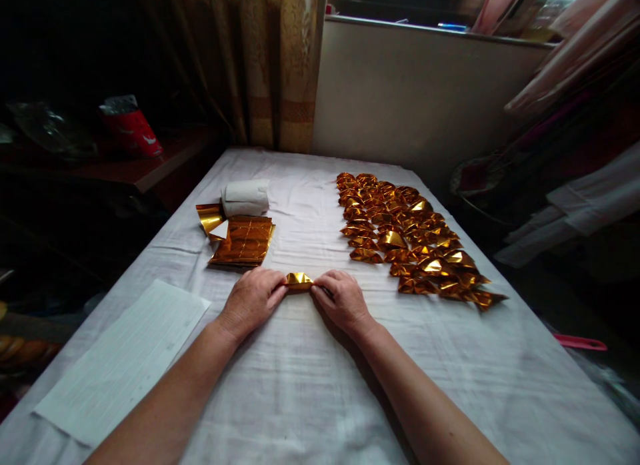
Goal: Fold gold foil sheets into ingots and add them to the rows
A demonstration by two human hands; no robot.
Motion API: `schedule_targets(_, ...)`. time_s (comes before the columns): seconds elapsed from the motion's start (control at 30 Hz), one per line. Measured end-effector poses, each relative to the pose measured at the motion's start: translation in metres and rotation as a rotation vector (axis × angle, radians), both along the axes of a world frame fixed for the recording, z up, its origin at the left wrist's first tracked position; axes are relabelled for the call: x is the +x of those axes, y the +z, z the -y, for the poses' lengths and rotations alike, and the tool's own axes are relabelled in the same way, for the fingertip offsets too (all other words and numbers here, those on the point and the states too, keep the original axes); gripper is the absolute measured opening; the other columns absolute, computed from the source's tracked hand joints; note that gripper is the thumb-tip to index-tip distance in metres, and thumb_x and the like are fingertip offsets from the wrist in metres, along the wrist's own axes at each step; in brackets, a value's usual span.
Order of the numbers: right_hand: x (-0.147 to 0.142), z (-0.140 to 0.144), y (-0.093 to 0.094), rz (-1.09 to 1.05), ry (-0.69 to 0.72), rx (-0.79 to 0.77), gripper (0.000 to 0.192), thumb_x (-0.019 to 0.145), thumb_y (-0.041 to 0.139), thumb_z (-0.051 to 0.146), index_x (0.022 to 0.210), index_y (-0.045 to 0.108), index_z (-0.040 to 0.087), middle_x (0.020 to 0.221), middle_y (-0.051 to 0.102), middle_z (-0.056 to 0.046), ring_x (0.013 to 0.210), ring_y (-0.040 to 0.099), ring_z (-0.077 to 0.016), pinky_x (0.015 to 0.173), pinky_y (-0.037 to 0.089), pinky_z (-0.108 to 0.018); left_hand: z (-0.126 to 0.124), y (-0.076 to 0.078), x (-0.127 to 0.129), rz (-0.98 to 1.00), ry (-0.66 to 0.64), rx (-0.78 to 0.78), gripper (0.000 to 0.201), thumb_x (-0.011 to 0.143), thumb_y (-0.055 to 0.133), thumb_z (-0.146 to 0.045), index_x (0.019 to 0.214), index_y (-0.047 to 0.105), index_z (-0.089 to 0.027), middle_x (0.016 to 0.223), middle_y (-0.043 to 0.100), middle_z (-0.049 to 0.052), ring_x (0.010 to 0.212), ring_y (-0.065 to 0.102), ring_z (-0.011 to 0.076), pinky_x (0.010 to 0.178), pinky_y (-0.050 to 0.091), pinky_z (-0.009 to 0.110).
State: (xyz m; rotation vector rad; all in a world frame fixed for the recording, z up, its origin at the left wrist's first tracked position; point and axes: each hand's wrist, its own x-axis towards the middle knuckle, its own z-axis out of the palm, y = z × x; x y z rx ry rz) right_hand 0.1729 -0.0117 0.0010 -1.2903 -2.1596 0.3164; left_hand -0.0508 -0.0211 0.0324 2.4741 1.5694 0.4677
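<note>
While my left hand (253, 297) and right hand (341, 298) pinch one gold foil piece (299, 280) between them on the white cloth (310, 385), I count one foil stack (243, 240), one white roll (245, 198), and dozens of folded pieces (407, 235), too many to number.

I get dim, uneven light: daylight enters from the window (450, 5) at top right and falls on the white tablecloth (310, 385), while the left side and far right corner sink into near-black shadow. I see strong specular glare on the folded gold foil pieces (410, 235) and the gold foil stack (243, 240), and soft shadows lie under both forearms. Wide-angle stretch bends the table edges and arms toward the corners; focus is fair at centre, murky and noisy in the dark background.
</note>
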Motion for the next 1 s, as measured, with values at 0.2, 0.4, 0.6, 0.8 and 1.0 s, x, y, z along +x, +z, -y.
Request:
schedule_targets(0.2, -0.007, -0.002, 0.005, 0.063, -0.077, -0.037, 0.015, 0.089, 0.062, 0.027, 0.077, 0.069, 0.023, 0.076, 0.066, -0.002, 0.073, 0.059, -0.0170, 0.067, 0.037, -0.029, 0.001, 0.002, 0.005, -0.012, 0.068, -0.009, 0.010, 0.092, 0.056, -0.028, 0.089, 0.063, -0.021, 0.087, 0.068, 0.003, 0.085, 0.059, 0.0212, 0.076, 0.043, 0.033)
schedule_targets(0.4, -0.014, 0.000, 0.009, 0.128, -0.152, -0.024, 0.019, 0.091, 0.061, 0.030, 0.074, 0.065, 0.022, 0.076, 0.063, -0.003, 0.073, 0.056, -0.0176, 0.067, 0.035, -0.029, 0.002, 0.002, 0.010, -0.026, 0.168, 0.009, 0.007, 0.091, 0.058, -0.028, 0.093, 0.061, -0.022, 0.082, 0.067, 0.003, 0.082, 0.060, 0.0220, 0.074, 0.043, 0.033)
schedule_targets(0.6, -0.017, 0.003, 0.005, 0.155, -0.212, 0.001, 0.016, 0.091, 0.061, 0.029, 0.077, 0.062, 0.021, 0.079, 0.063, -0.003, 0.076, 0.056, -0.0192, 0.069, 0.034, -0.030, 0.002, 0.000, 0.013, -0.070, 0.188, 0.026, 0.008, 0.091, 0.060, -0.028, 0.096, 0.061, -0.021, 0.084, 0.068, 0.003, 0.084, 0.061, 0.0226, 0.076, 0.043, 0.034)
schedule_targets(0.8, -0.019, 0.003, 0.003, 0.158, -0.239, -0.025, 0.008, 0.092, 0.059, 0.025, 0.086, 0.061, 0.020, 0.083, 0.065, -0.003, 0.080, 0.058, -0.0195, 0.071, 0.034, -0.030, 0.002, -0.003, 0.016, -0.103, 0.236, 0.021, 0.007, 0.091, 0.062, -0.025, 0.096, 0.061, -0.020, 0.092, 0.068, 0.003, 0.089, 0.060, 0.0234, 0.079, 0.043, 0.035)
schedule_targets(1.0, -0.017, 0.003, 0.005, 0.184, -0.237, -0.036, 0.013, 0.094, 0.053, 0.020, 0.089, 0.064, 0.020, 0.086, 0.067, -0.005, 0.083, 0.059, -0.0206, 0.073, 0.037, -0.031, 0.003, -0.004, 0.017, -0.134, 0.242, 0.038, 0.006, 0.092, 0.060, -0.025, 0.097, 0.061, -0.021, 0.093, 0.068, 0.003, 0.089, 0.060, 0.0236, 0.078, 0.042, 0.035)
